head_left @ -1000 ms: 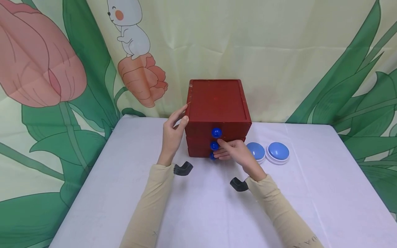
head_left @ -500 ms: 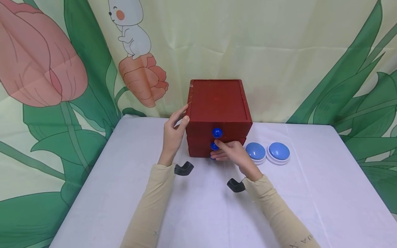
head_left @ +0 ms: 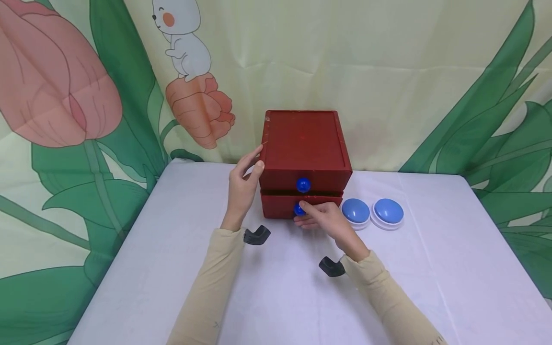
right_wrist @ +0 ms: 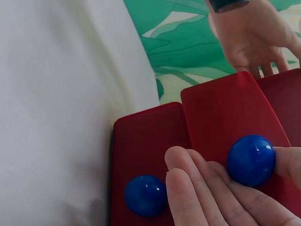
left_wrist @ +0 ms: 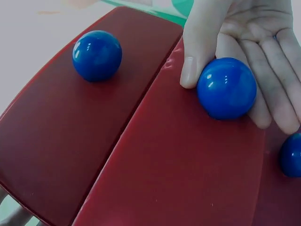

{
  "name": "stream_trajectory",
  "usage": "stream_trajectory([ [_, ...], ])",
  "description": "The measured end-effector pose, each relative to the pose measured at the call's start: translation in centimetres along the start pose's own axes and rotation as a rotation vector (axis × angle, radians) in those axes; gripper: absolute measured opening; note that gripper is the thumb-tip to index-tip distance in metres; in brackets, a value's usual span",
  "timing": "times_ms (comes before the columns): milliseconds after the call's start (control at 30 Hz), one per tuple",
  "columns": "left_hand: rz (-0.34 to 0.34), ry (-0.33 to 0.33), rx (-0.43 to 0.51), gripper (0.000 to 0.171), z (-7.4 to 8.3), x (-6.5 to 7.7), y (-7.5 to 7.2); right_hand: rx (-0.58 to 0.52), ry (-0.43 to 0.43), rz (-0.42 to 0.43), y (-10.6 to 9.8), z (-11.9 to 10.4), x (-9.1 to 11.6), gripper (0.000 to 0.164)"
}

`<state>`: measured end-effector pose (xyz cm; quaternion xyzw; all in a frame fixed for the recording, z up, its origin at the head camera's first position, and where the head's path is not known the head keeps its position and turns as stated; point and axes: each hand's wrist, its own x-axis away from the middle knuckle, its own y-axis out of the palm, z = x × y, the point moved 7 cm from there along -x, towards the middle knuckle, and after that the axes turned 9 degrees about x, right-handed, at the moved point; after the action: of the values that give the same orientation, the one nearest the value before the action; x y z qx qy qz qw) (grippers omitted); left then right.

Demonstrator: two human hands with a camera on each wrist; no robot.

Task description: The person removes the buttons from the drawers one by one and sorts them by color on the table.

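A dark red drawer box (head_left: 304, 141) stands on the table, with round blue knobs down its front. Its middle drawer (head_left: 278, 205) sticks out a little, leaving a dark gap beneath the top drawer (head_left: 278, 180). My right hand (head_left: 329, 220) pinches the middle drawer's blue knob (right_wrist: 251, 160) between thumb and fingers. Beside those fingertips is the bottom drawer's knob (right_wrist: 145, 196), which my hand hides in the head view. The top knob (left_wrist: 97, 55) is untouched. With fingers extended, my left hand (head_left: 242, 189) rests against the box's left side, thumb near the front corner.
Two blue domed discs with white bases, a nearer one (head_left: 355, 211) and one further right (head_left: 388, 211), lie to the right of the box. Black curved pieces stick out from both sleeves. A printed curtain (head_left: 366, 96) hangs right behind the table (head_left: 276, 297).
My right hand has taken hold of the middle knob and drawn it toward me, so the middle drawer has come out slightly. My left hand stays on the box's side.
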<state>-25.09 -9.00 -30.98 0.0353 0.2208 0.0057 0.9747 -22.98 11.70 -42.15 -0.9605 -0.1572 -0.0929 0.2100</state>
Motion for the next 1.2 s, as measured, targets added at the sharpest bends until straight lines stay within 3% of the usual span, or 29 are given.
stream_trajectory([
  [233, 0.01, -0.009, 0.018, 0.043, -3.0, -0.7, -0.6, 0.027, -0.008, 0.001, 0.3, 0.0, 0.8, 0.055],
  [400, 0.011, -0.015, 0.033, 0.042, -3.4, -0.9, -0.6, 0.034, -0.014, 0.006, 0.3, 0.0, 1.2, 0.054],
  [700, -0.001, -0.022, 0.024, 0.044, -3.2, -1.1, -0.9, 0.055, -0.009, 0.011, 0.6, 0.3, 1.7, 0.055],
  [967, -0.042, -0.069, 0.019, 0.048, -3.0, -1.3, -1.0, 0.06, -0.019, 0.019, 0.9, 0.4, 2.3, 0.055],
  [1200, -0.065, -0.098, 0.007, 0.047, 0.0, -0.6, -0.4, 0.041, -0.033, 0.011, 1.2, 0.5, 3.0, 0.053],
])
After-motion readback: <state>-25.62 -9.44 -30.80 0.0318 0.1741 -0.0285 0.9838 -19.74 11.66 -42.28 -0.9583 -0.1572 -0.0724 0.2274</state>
